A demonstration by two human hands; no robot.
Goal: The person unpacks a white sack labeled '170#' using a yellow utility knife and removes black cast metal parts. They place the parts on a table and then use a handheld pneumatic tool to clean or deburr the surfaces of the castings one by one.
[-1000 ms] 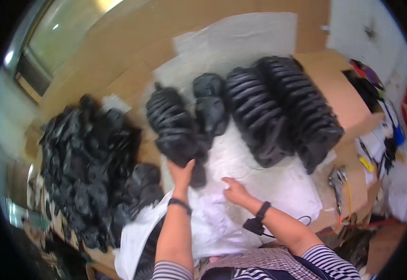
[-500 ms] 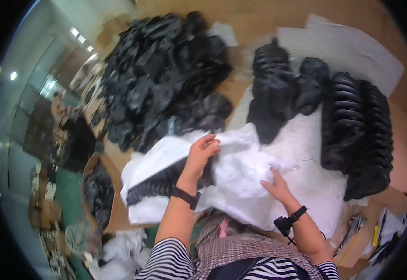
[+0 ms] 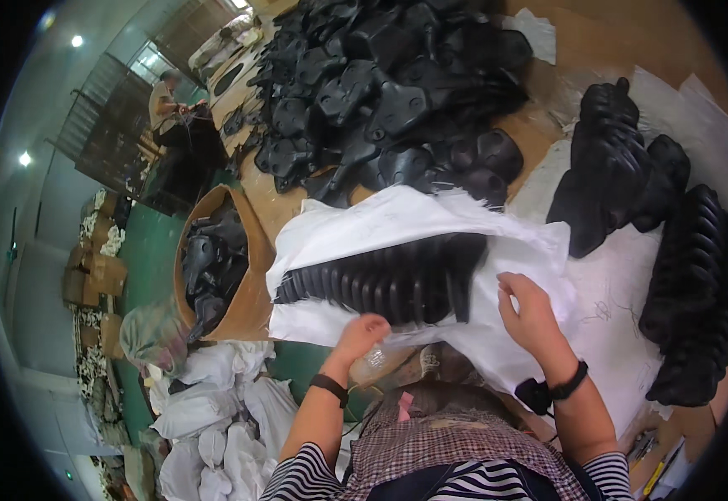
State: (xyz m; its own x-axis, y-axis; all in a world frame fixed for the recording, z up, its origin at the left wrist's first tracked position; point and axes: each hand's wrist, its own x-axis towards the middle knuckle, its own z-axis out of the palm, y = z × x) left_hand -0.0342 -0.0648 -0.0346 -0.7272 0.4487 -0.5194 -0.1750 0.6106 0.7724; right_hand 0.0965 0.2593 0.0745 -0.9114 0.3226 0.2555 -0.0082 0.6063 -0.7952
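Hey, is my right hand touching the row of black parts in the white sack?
Apart: the head view shows a strip of the white sack between your right hand and the row of black parts.

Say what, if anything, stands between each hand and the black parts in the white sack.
Only the sack: its near edge lies between the left hand and the black parts, its cloth at right between them and the right hand. The parts show through the opening; nothing else visible is in the way.
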